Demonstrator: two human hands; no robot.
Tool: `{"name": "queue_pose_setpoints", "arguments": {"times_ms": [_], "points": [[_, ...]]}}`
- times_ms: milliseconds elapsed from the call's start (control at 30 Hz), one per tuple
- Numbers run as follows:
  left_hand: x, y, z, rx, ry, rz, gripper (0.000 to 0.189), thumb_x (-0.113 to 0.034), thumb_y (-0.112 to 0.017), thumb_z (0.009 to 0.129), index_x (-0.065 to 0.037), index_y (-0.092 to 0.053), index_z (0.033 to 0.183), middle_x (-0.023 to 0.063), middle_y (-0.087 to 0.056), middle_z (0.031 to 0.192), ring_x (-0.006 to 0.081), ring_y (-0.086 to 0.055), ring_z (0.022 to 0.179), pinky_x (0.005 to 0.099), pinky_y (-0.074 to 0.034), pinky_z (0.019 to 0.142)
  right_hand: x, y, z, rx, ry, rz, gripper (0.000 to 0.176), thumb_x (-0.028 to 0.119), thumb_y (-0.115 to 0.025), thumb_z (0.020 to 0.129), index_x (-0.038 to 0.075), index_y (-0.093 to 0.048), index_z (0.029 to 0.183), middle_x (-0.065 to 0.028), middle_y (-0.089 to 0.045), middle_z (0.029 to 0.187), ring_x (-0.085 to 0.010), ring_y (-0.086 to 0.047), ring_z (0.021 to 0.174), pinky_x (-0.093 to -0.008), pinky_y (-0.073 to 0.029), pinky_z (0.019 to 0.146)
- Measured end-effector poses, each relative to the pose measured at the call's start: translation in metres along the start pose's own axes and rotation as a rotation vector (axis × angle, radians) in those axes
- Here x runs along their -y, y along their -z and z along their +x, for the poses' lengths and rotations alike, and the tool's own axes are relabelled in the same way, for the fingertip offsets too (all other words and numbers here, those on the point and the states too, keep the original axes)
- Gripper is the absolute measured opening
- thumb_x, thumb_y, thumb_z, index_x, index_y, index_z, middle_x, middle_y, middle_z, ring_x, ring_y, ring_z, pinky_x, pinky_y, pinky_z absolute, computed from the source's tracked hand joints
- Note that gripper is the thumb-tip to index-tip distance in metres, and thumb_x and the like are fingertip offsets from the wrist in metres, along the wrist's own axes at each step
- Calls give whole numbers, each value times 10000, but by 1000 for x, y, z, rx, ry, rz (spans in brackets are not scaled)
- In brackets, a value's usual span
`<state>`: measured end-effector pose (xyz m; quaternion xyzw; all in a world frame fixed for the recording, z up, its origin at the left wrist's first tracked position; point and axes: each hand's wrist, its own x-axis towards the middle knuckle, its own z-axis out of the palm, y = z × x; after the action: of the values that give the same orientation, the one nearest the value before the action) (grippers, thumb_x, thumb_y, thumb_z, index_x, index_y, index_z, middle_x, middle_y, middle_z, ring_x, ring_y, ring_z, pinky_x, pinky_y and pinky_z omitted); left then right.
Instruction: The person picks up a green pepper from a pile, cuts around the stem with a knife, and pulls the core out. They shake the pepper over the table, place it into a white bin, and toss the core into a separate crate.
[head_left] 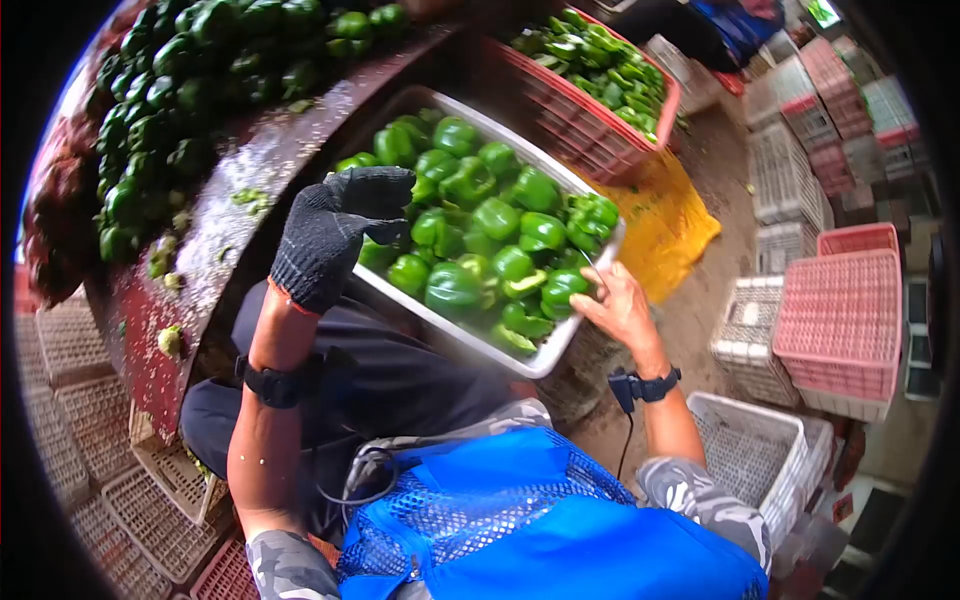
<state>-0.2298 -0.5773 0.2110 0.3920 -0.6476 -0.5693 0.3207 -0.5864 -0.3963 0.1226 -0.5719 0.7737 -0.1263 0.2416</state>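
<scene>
My left hand (335,230), in a dark knitted glove, hovers over the left side of a white crate (540,362). A gap shows between its thumb and bent fingers, with nothing visible in it. Green bell peppers (495,220) fill the crate, some of them cut or broken open. My right hand (615,305) is bare and sits at the crate's right rim, beside a green pepper (565,290). Its fingers are pinched together, and a thin pale sliver shows by the fingertips, too small to name.
Whole green peppers (150,130) are heaped on a seed-strewn red table (240,170) at left. Behind the white crate stands a red crate (570,105) of cut pepper pieces, near a yellow sack (665,225). Stacked crates (835,310) line the right; more baskets (160,520) stand lower left.
</scene>
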Motion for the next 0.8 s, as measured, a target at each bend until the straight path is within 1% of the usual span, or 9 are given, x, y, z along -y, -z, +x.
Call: {"name": "queue_pose_setpoints", "arguments": {"times_ms": [67, 200, 333, 433, 533, 600, 667, 700, 800], "points": [[-2, 26, -14, -54, -13, 26, 400, 34, -696, 776, 18, -712, 1175, 95, -742, 1088, 154, -686, 957, 291, -556, 819, -21, -27, 5, -153, 310, -29, 563, 274, -898, 682, 1, -708, 1137, -174, -636, 959, -359, -631, 892, -433, -530, 821], [-5, 95, -29, -214, -35, 0, 389, 24, -673, 777, 18, -719, 1163, 96, -742, 1091, 166, -693, 959, 289, -557, 817, -14, -30, 15, -91, 286, -101, 538, 202, -918, 607, -87, -705, 1008, -211, -645, 901, -385, -637, 869, -446, -528, 807], [9, 156, -31, -322, -47, -60, 382, 17, -655, 778, 18, -724, 1154, 97, -742, 1092, 175, -698, 961, 287, -557, 815, 1, -37, 21, -63, 157, -168, 496, 196, -927, 590, -95, -713, 931, -229, -654, 893, -399, -646, 884, -457, -522, 806], [27, 190, -41, -426, -72, -434, 375, 41, -639, 779, 37, -719, 1145, 130, -738, 1068, 212, -709, 955, 327, -586, 855, 13, -35, 21, -62, 90, -181, 503, 175, -941, 581, -111, -706, 921, -246, -669, 933, -402, -665, 915, -445, -529, 835], [39, 225, -53, -567, -73, -510, 384, 52, -645, 776, 46, -714, 1154, 152, -734, 1095, 223, -712, 966, 342, -598, 863, 20, -34, 19, -42, 24, -174, 517, 181, -947, 578, -116, -705, 925, -257, -678, 947, -399, -676, 913, -441, -534, 838], [56, 249, -65, -651, -144, -188, 342, 34, -660, 789, 79, -712, 1124, 193, -719, 1125, 251, -714, 968, 368, -612, 859, 19, -43, 18, -37, 20, -261, 551, 193, -957, 568, -130, -702, 934, -264, -694, 954, -398, -694, 908, -439, -546, 825], [61, 265, -81, -628, -205, -716, 313, 26, -664, 800, 62, -728, 1104, 191, -729, 1090, 241, -723, 923, 355, -619, 837, 25, -47, 18, -39, -49, -241, 550, 201, -954, 578, -129, -706, 941, -265, -698, 948, -398, -699, 901, -433, -553, 819], [68, 272, -84, -720, -218, -532, 335, 47, -632, 795, 40, -734, 1115, 173, -743, 1050, 242, -728, 883, 349, -615, 806, 24, -48, 21, -43, -40, -249, 550, 201, -954, 578, -129, -706, 941, -265, -698, 948, -398, -699, 901, -433, -553, 819], [87, 286, -108, -829, -214, -471, 341, 41, -640, 789, 36, -734, 1117, 165, -746, 1042, 240, -728, 882, 348, -613, 802, 17, -49, 22, -47, 32, -268, 522, 203, -948, 591, -131, -704, 910, -275, -715, 908, -377, -722, 860, -427, -561, 776]]}}
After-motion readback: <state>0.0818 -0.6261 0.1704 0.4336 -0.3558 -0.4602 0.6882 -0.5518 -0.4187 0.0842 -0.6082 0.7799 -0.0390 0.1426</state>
